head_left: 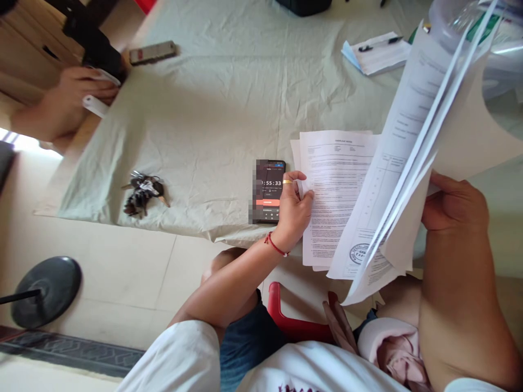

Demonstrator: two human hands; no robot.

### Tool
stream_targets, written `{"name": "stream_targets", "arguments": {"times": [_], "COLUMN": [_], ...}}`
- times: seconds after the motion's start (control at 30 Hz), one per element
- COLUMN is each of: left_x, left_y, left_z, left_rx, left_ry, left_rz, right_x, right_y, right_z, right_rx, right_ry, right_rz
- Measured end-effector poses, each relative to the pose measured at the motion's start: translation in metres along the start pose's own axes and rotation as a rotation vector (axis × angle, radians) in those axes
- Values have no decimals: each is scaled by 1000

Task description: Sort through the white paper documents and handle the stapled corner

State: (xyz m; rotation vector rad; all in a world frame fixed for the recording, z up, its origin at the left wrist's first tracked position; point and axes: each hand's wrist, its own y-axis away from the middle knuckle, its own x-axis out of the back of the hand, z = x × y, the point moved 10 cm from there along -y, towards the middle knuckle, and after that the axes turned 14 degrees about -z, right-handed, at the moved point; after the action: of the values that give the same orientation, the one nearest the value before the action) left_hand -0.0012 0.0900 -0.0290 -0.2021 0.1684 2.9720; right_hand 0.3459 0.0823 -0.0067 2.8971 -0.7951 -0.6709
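Note:
My left hand [296,201] is closed on the left edge of a stack of printed papers [327,212] lying at the table's front edge. It wears a ring, and a red string bracelet is on the wrist. My right hand [455,204] holds several raised, tilted sheets [404,130] at their right side; its fingertips are partly hidden behind them. A round stamp mark [362,253] shows near the bottom of one sheet. Just left of my left hand lies a smartphone [272,190] with a running-time display on its screen.
A bunch of keys [145,190] and a remote control [152,53] rest on the cloth-covered table [220,109]. A notepad with a pen [378,51] sits at the back right, near plastic bags [506,49]. At the far left, another person's hand [77,98] holds a white object.

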Motion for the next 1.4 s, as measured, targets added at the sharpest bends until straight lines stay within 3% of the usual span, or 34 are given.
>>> {"name": "stream_targets", "arguments": {"times": [0.43,0.8,1.03,1.4], "left_x": [-2,-2,-9,-9], "left_y": [-1,2,2,1], "left_z": [7,7,-2,-2], "left_rx": [42,59,95,82], "left_ry": [-174,-69,157,152], "left_rz": [-8,-4,-66,-75], "right_x": [1,0,-2,1], "right_y": [0,0,2,2], "right_z": [0,0,-2,-1], "right_rx": [-2,7,7,13], "right_ry": [-1,-1,4,20], "right_rz": [-8,-10,-14,-1]}}
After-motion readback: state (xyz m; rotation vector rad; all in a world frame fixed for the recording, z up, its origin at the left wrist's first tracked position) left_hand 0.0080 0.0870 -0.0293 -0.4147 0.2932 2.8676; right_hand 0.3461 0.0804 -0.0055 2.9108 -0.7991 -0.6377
